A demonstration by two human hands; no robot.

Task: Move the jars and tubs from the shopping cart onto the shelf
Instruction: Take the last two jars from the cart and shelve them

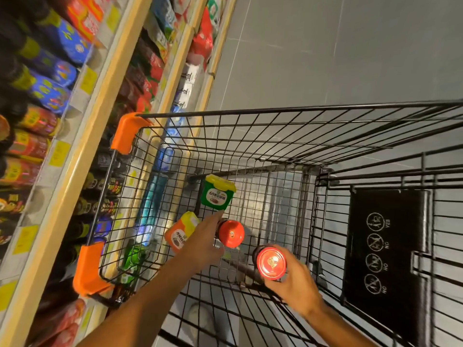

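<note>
Reaching into the cart (250, 151) with both hands. Right hand (295, 288) wrapping around a jar (271, 262), fingers (269, 284) curled under and beside its red lid, clamping it, lid facing up at the camera, jar tilted. Left hand (200, 244) stretching down and forward, fingers extended and spread, grip apart, touching or almost touching the side of a second jar (230, 233) with a red lid; not closing on it, and contact hard to tell. Second jar standing on the cart floor just beside the held one.

Lying on its side at the left hand's near edge, an orange tub (181, 232) with a yellow lid, partly hidden by the hand. Sitting farther in, near the cart's far end, a green tub (217, 194) with a yellow lid, apart from both hands. Running along the cart's left side, the shelf (82, 136), packed with bottles and packets, blurred. Hanging on the right, a black child-seat flap (385, 246) with pictograms.
</note>
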